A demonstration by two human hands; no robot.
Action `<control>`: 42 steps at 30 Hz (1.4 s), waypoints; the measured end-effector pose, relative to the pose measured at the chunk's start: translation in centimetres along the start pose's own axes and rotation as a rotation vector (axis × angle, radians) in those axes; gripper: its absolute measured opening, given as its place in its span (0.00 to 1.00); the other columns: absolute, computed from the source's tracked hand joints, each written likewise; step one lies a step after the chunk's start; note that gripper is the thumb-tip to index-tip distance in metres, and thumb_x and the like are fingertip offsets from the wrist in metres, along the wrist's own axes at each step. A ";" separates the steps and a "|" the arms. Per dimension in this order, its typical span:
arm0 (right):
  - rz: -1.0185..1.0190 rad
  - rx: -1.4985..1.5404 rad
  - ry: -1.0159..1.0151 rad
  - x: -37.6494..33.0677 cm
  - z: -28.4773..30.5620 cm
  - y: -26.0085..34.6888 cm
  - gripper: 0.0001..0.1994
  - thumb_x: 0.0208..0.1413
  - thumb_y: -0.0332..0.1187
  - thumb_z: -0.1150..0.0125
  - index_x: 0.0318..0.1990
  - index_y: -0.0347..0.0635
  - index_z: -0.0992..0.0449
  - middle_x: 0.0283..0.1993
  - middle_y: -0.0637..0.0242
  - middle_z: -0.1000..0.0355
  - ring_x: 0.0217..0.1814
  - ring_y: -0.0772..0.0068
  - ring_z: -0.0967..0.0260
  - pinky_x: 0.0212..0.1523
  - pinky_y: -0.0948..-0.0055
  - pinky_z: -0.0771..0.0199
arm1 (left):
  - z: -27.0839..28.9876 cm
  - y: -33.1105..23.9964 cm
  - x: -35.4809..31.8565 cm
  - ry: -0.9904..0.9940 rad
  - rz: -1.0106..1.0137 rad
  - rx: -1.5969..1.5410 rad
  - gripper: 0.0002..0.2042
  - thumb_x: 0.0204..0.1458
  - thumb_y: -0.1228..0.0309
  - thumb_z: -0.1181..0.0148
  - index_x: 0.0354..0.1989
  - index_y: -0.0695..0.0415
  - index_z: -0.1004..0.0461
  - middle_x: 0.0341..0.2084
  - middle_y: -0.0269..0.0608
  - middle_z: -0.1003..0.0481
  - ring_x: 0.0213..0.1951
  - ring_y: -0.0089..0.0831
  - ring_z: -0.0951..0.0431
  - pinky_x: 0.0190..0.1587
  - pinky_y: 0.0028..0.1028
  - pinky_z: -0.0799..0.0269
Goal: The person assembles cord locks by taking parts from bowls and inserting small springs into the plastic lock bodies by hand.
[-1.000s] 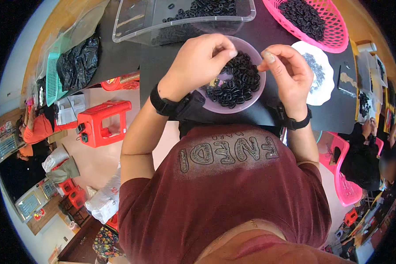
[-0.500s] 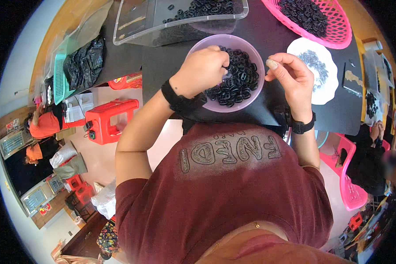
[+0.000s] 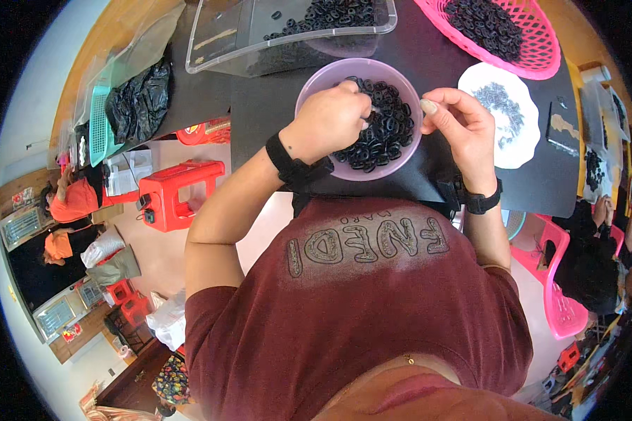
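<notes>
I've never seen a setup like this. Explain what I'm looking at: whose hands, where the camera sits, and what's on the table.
There's no machine here, just a person's bare hands. Every picture comes from one wide fisheye camera worn on the head, looking down, so straight edges bend.

On the dark table sits a purple bowl of small black pieces. Beyond it are a clear tub and a pink basket, also holding black pieces. A white plate at right carries tiny grey bits.

The left hand reaches into the bowl; the right hand is by its rim. Whether either grips anything is unclear.
</notes>
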State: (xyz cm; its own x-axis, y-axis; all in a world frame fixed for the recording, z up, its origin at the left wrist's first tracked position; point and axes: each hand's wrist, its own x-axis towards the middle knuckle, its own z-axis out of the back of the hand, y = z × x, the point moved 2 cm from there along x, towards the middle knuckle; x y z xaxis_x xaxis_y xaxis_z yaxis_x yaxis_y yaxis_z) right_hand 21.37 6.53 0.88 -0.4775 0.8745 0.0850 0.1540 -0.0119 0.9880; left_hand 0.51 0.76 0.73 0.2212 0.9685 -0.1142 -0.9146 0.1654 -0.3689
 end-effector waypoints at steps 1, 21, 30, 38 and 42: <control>-0.005 -0.015 0.002 0.0 0.0 0.0 0.06 0.55 0.26 0.38 0.40 0.34 0.23 0.29 0.72 0.26 0.28 0.84 0.30 0.29 0.85 0.30 | -0.2 0.1 0.0 -0.003 -0.001 -0.001 0.08 0.45 0.70 0.39 0.33 0.58 0.26 0.32 0.47 0.28 0.37 0.46 0.25 0.40 0.40 0.29; -0.008 -0.261 0.191 1.1 -2.0 -0.5 0.05 0.57 0.26 0.41 0.40 0.36 0.26 0.29 0.70 0.29 0.27 0.81 0.33 0.31 0.82 0.32 | -1.6 -1.4 -1.5 -0.289 -0.098 -0.240 0.07 0.35 0.75 0.42 0.23 0.66 0.27 0.22 0.57 0.25 0.29 0.53 0.23 0.33 0.44 0.28; 0.119 -0.138 0.147 1.4 -2.5 -1.0 0.04 0.60 0.25 0.45 0.40 0.34 0.28 0.41 0.65 0.29 0.36 0.79 0.35 0.40 0.80 0.32 | -0.1 -2.5 -0.9 -0.690 -0.105 -0.742 0.04 0.48 0.75 0.42 0.30 0.61 0.28 0.23 0.44 0.24 0.28 0.38 0.22 0.31 0.34 0.29; 0.222 -0.247 0.208 3.5 -5.0 1.2 0.02 0.58 0.23 0.44 0.37 0.34 0.27 0.37 0.67 0.30 0.38 0.78 0.32 0.40 0.80 0.31 | 3.6 -1.2 -0.6 -0.585 -0.042 -1.242 0.07 0.55 0.75 0.43 0.40 0.64 0.29 0.29 0.39 0.25 0.28 0.24 0.23 0.31 0.24 0.23; 0.193 -0.116 0.192 4.5 -4.5 1.5 0.06 0.59 0.27 0.43 0.41 0.35 0.26 0.35 0.67 0.27 0.36 0.78 0.29 0.40 0.79 0.28 | 3.3 -0.4 1.3 -0.521 -0.094 -1.389 0.08 0.57 0.77 0.45 0.43 0.64 0.29 0.31 0.38 0.24 0.30 0.23 0.24 0.34 0.22 0.25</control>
State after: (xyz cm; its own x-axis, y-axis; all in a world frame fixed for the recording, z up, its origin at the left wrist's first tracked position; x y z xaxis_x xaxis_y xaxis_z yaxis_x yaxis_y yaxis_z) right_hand 15.60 8.30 3.33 -0.6052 0.7434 0.2848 0.1635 -0.2341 0.9584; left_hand 0.07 2.54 3.76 -0.1579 0.9702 0.1838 0.2091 0.2148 -0.9540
